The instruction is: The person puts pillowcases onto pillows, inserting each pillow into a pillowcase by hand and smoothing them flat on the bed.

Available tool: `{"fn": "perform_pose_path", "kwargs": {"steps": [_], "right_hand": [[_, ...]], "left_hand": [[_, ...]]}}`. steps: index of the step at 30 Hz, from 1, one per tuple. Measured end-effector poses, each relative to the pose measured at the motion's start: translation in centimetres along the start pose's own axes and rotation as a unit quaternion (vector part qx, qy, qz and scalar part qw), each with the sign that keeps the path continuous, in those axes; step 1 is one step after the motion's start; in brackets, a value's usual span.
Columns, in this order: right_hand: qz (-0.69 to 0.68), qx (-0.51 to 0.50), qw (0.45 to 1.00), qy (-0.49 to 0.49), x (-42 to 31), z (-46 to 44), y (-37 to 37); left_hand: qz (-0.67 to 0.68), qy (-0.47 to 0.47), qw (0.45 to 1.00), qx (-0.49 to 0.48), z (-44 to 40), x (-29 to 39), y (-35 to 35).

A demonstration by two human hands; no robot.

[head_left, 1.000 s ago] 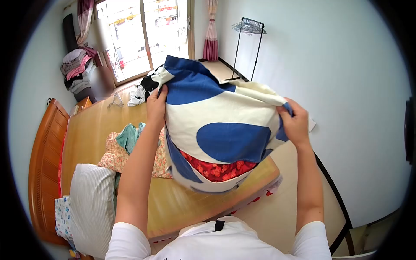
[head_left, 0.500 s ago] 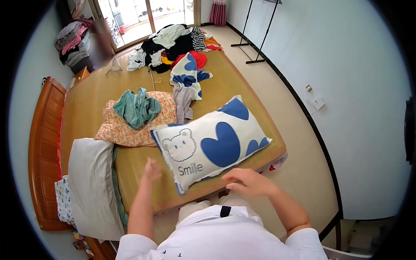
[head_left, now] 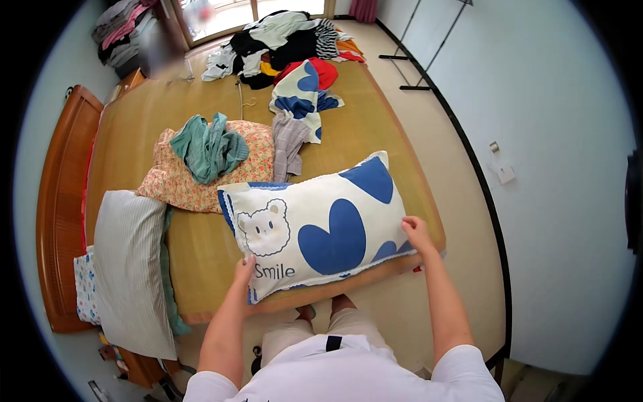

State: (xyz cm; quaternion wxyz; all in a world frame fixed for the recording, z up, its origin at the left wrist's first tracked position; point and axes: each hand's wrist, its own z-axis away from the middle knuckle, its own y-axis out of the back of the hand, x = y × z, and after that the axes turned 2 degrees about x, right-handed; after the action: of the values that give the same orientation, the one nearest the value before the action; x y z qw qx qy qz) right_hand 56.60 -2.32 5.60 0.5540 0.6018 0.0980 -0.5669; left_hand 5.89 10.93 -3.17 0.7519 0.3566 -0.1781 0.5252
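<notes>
A white pillow (head_left: 328,231) with blue hearts, a bear's face and the word "Smile" lies on the bed near its front edge. My left hand (head_left: 245,269) is at the pillow's lower left side, its fingers closed on the edge. At the right end, my right hand (head_left: 416,234) touches the pillow with its fingers curled together; what they pinch is too small to make out. Behind the pillow are a floral pillow (head_left: 258,144) with a green garment (head_left: 207,151) on top, and a grey checked cloth (head_left: 288,144).
A striped pillow (head_left: 130,268) lies by the wooden headboard (head_left: 63,214). Toward the window, a blue-and-white cloth (head_left: 295,94) and a heap of clothes (head_left: 284,47) lie on the bed (head_left: 362,127). A black rack (head_left: 435,57) stands by the right wall.
The blue-and-white pillow, held up in both hands at first, came down onto the bed. Both hands then moved to its sides, and it now lies slightly further left.
</notes>
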Motion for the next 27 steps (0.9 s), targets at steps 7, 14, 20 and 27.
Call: {"fn": "perform_pose_path", "kwargs": {"steps": [7,14,20,27], "right_hand": [[0.047,0.058,0.991,-0.113,5.8,-9.7,-2.6],[-0.217,-0.125,0.961,-0.119,-5.3,-7.9,-0.7],[-0.229,-0.143,0.957,-0.102,-8.0,-7.2,2.4],[-0.185,-0.105,0.967,-0.14,-3.7,-7.2,2.0]], "left_hand": [[0.151,0.142,0.976,-0.073,1.0,-2.3,-3.4],[0.444,0.026,0.89,-0.105,5.1,4.6,1.1],[0.181,-0.023,0.979,0.089,3.8,2.3,3.0],[-0.104,-0.139,0.944,0.28,1.4,1.9,0.8]]}}
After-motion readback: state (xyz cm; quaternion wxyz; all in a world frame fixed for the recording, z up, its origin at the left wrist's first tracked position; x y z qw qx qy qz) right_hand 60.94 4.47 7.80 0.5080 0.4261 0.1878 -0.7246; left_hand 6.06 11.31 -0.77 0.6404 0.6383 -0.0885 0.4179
